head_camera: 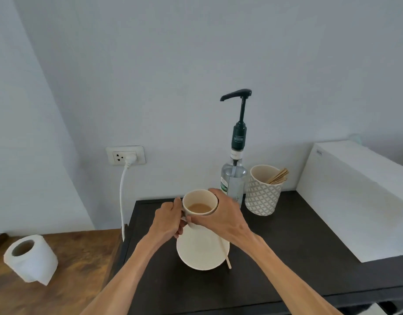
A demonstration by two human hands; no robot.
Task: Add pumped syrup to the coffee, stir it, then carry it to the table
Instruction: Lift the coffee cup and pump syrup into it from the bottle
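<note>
Both hands hold a cream cup of milky coffee (199, 202) just above the dark counter. My left hand (167, 220) grips the handle side. My right hand (225, 215) wraps around the cup's right wall. Below the cup a cream saucer (199, 251) lies on the counter, and a wooden stir stick (225, 254) rests across its right rim. Behind the cup stands a clear syrup bottle (233, 178) with a dark green pump (238, 96), its spout pointing left, high above the cup.
A patterned cup with several wooden sticks (263, 192) stands right of the bottle. A white box (355, 201) fills the counter's right side. A brown wooden table (82, 269) at the left carries a toilet roll (31, 258). A white cable (122, 196) hangs from a wall socket.
</note>
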